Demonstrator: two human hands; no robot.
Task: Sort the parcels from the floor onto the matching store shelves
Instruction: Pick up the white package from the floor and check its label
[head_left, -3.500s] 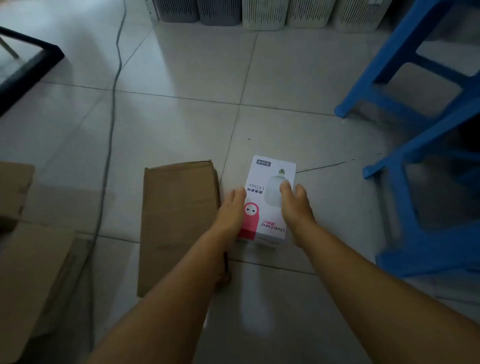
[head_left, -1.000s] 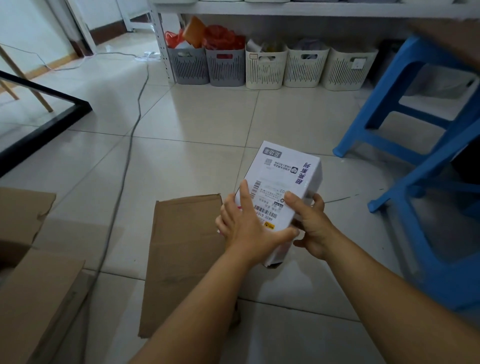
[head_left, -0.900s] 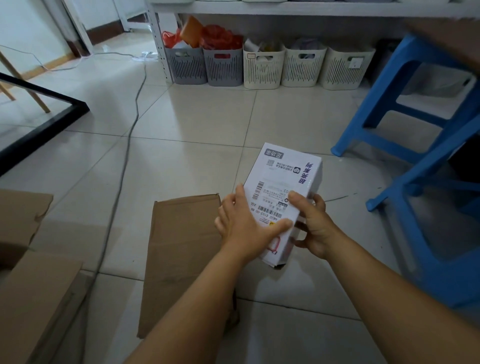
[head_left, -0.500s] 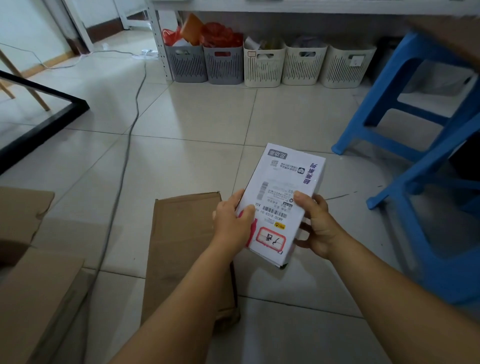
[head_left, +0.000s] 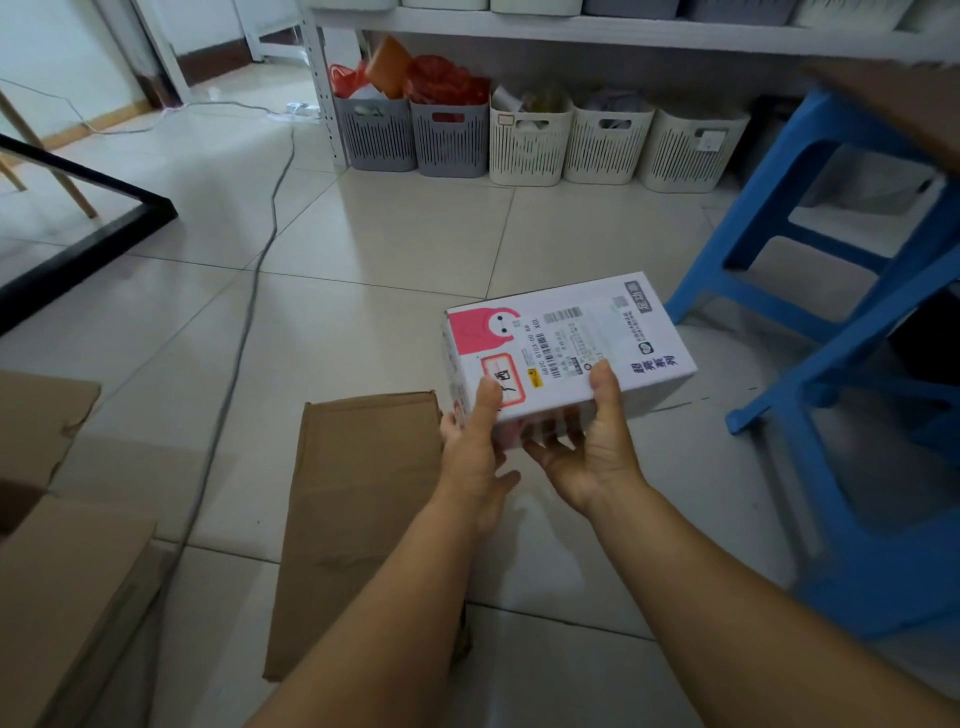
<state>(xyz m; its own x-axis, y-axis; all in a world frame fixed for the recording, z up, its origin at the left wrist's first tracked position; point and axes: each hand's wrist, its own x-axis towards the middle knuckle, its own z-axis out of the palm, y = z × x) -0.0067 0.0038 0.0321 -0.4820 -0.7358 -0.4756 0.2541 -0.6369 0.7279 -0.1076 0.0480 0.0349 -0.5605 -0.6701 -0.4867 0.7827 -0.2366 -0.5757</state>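
Room: tiled floor (head_left: 415, 234) ran back to a white shelf (head_left: 597, 31), where you faced a row of slatted baskets (head_left: 524, 140) tucked beneath it, some grey, some cream.
Parcel: you held a white and pink box (head_left: 566, 343) clear of the floor, label side up, tilted slightly, between you and the shelf.
Hands: your left hand (head_left: 475, 441) gripped the box's near left corner, thumb on top; your right hand (head_left: 589, 447) cupped its near edge from below, thumb pressed on the label. Both were closed on the box.
Nearby: flattened cardboard (head_left: 363, 509) lay beside your left arm; blue stools (head_left: 841, 332) stood at your right.
Progress: by the look of it, early. You had one parcel lifted and seemingly under inspection, not yet shelved. Further parcels on the floor could not be made out.
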